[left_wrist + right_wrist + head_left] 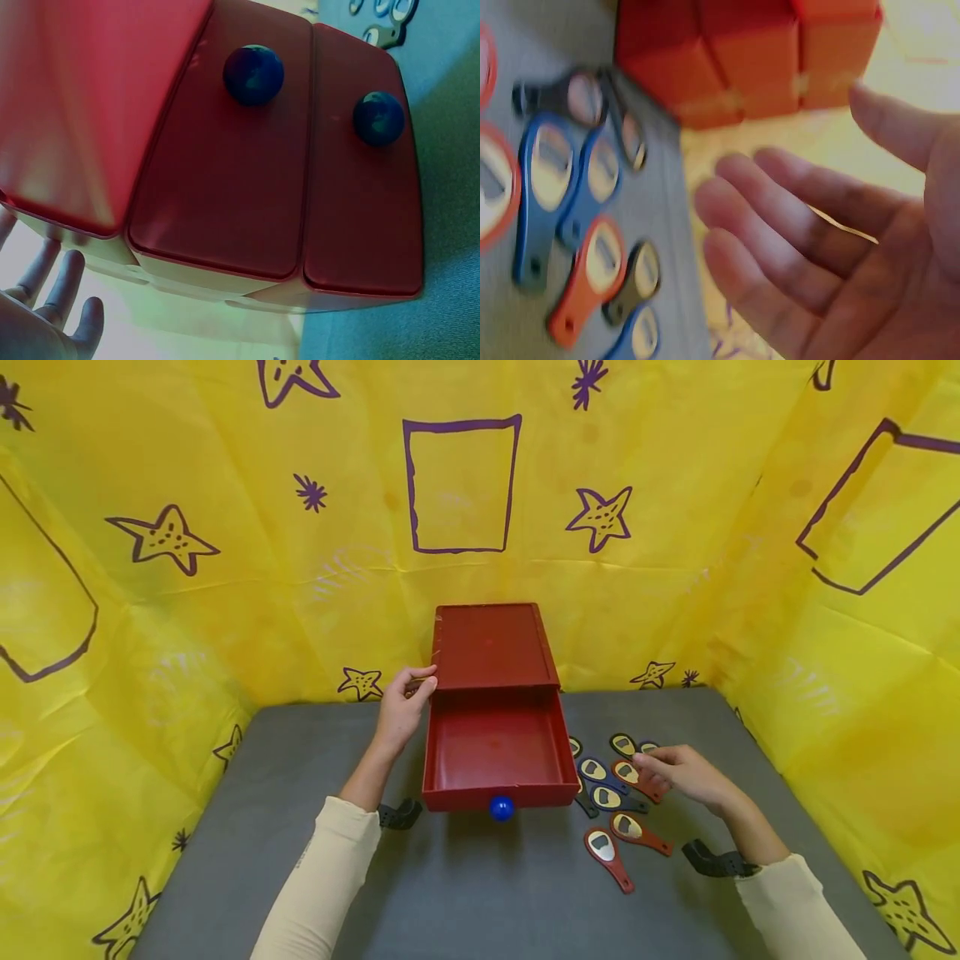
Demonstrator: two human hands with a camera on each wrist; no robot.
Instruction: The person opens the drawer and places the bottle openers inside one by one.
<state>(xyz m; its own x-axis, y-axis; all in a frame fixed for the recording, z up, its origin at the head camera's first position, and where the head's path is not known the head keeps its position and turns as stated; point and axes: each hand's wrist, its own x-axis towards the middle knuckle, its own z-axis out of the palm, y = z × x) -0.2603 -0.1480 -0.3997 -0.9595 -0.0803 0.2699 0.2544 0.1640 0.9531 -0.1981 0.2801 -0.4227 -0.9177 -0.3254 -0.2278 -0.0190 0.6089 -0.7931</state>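
A red drawer unit [491,643] stands at the back of the table, its top drawer [498,745] pulled out with nothing in it. My left hand [403,706] is at the unit's left side, fingertips right at its edge near the top. The left wrist view shows that hand's fingers [64,289] spread beside the side wall. My right hand [690,774] hovers over several bottle openers [628,828] lying right of the drawer. The right wrist view shows its palm empty, fingers [780,206] loosely bent, beside a red bottle opener [592,281] and blue ones.
A blue round knob [502,808] sticks out of the open drawer's front. Below it are two closed drawers with blue knobs [253,75]. Yellow sheeting [360,568] with drawn stars walls the grey table [300,860] at the back and sides.
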